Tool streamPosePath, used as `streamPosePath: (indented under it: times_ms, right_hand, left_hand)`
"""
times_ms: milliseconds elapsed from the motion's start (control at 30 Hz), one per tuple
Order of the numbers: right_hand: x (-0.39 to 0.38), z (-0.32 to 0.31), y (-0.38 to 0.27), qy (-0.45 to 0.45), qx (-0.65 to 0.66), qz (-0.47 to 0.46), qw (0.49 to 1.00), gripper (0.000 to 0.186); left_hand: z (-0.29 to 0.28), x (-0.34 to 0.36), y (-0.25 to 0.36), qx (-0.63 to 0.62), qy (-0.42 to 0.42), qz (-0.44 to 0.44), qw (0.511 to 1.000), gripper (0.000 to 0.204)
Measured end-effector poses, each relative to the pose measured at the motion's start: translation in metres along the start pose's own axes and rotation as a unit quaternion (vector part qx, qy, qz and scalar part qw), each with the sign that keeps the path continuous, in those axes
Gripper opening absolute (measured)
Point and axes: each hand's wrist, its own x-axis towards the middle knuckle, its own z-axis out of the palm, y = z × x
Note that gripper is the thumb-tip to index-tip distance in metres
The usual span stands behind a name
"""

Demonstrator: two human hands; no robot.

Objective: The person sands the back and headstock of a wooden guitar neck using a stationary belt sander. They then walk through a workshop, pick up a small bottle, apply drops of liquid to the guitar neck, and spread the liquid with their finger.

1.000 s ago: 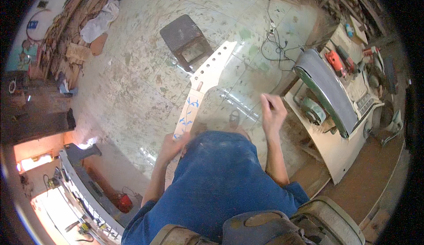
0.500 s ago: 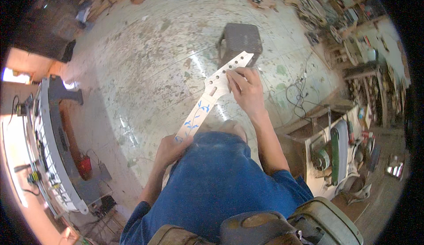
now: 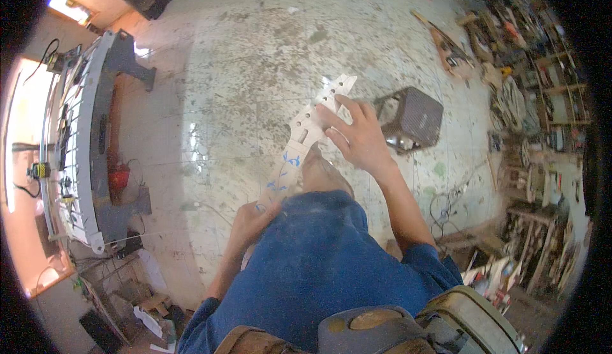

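A pale wooden guitar neck (image 3: 290, 164) slants away from my body, its headstock (image 3: 304, 122) at the far end. The headstock has a row of round holes and one slot; a blue leafy vine pattern runs along the neck. Near my waist my left hand (image 3: 250, 221) is closed around the neck's near end, hiding that part. My right hand (image 3: 363, 138) lies over the headstock's right side with its fingers spread, the fingertips on or just above the wood. Whether any finger grips the edge from beneath, I cannot tell.
A dark box-shaped stool (image 3: 415, 119) stands on the stained floor (image 3: 248, 54), right of my right hand. At left is a long grey machine frame (image 3: 115, 156) with a red item beneath. Shelves with wood pieces (image 3: 542, 99) line the right, and cables (image 3: 446, 207) lie nearby.
My view has swung, so the stool now appears farther right and lower. My right hand's fingers have spread from a pinch at the headstock's edge. My left hand keeps its hold.
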Motion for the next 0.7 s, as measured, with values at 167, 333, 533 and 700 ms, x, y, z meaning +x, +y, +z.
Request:
streamPosePath:
  times_ms: [167,333,533,700]
  right_hand:
    - [0.088,0.046,0.053,-0.015,0.001,-0.054,0.998,0.05]
    - [0.193,0.069,0.091,-0.018,0.049,-0.109,0.993,0.052]
    - [0.295,0.108,0.115,-0.07,0.055,-0.196,0.977,0.058]
    - [0.377,0.164,0.118,-0.108,0.072,-0.258,0.957,0.065]
  left_hand:
    - [-0.033,0.055,0.038,0.0,0.04,-0.008,0.999,0.068]
    - [-0.061,0.099,0.091,-0.069,0.1,-0.016,0.992,0.064]
    - [-0.088,0.139,0.118,-0.169,0.142,-0.043,0.974,0.063]
    - [-0.129,0.191,0.117,-0.214,0.154,-0.061,0.963,0.068]
